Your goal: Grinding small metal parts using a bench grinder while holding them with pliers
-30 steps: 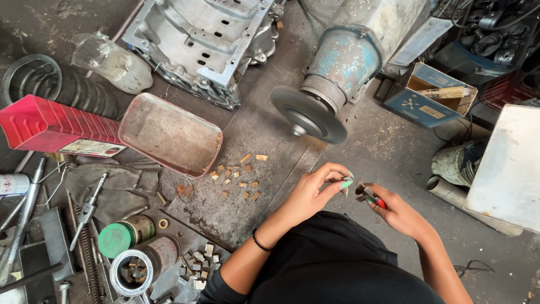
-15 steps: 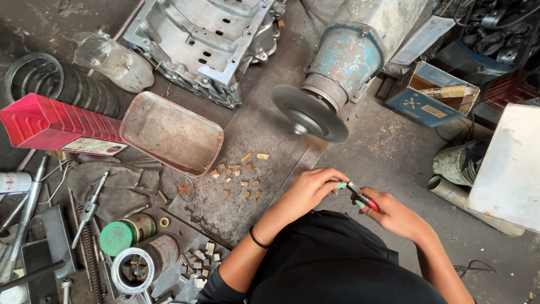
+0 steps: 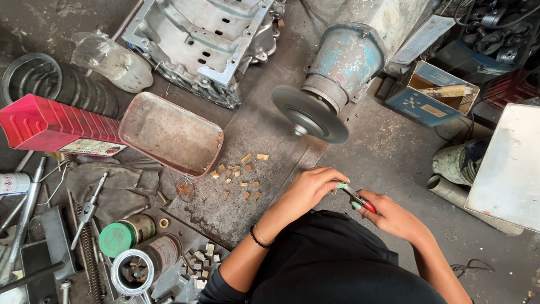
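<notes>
Both hands have drifted a little lower and closer together since half a second ago, and the view has barely shifted. I see my left hand with its fingers curled around the nose of one pair of pliers, pinching there; whether a small piece sits under the fingertips I cannot tell. My right hand is clenched on the red handles of the pliers, just in front of my black clothing and just below the one grinding wheel, which is blurred and mounted on a blue-grey motor.

On the floor plate to the left of my hands lie about a dozen small brass-coloured pieces, scattered loosely and apart from each other. One rusty metal tray lies beside them, tipped on its side, with nothing I can make out in it. Two tins stand at lower left: one with a green lid, closed, and one open tin holding several small grey blocks. More such blocks lie loose just beside it, too many to count surely. One open blue cardboard box at upper right holds something pale. One red plastic case lies at the left, and one large grey engine casting sits at the top.
</notes>
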